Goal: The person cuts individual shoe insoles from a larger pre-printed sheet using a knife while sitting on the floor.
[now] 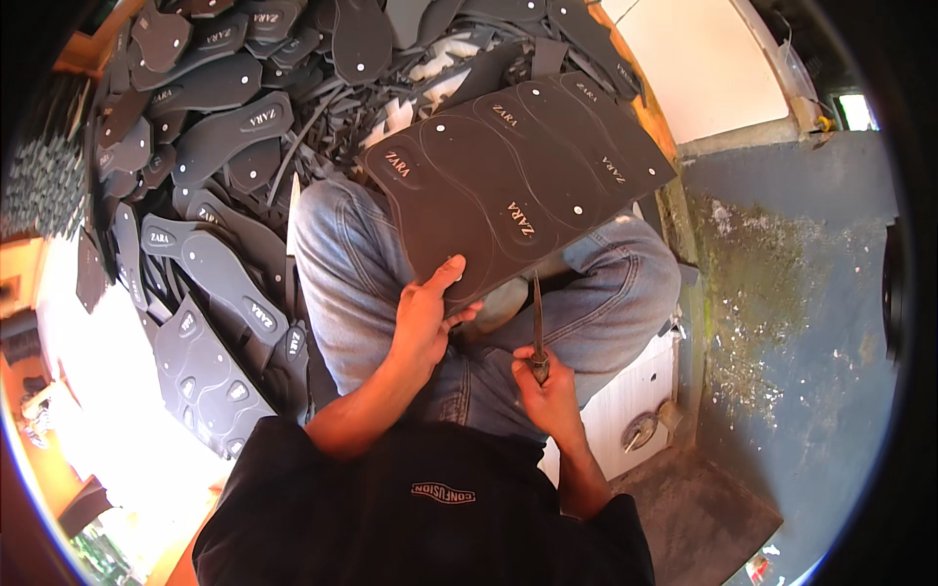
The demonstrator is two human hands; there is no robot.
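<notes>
Your left hand (422, 317) pinches the near left corner of a dark sheet (523, 186), thumb flat on its top face and the other fingers below the edge. The sheet lies tilted over your bent knees in blue jeans (344, 259), its far right end higher in view; curved sole outlines, pale lettering and small white dots mark its surface. Your right hand (547, 391) is closed around the handle of a slim knife (538, 327), blade pointing away from you, its tip right by the sheet's near edge; you cannot tell from here whether the two touch. To your left, cut dark soles (210, 264) lie heaped over one another, and a greyer sheet (210, 376) with smaller printed shapes leans among them. Beyond your left knee, thin dark offcuts (332, 137) lie tangled with some white scraps (445, 57). On your right stands a blue-grey wall (811, 293) with mossy stains, and a white panel (633, 396) shows beside your right thigh.
</notes>
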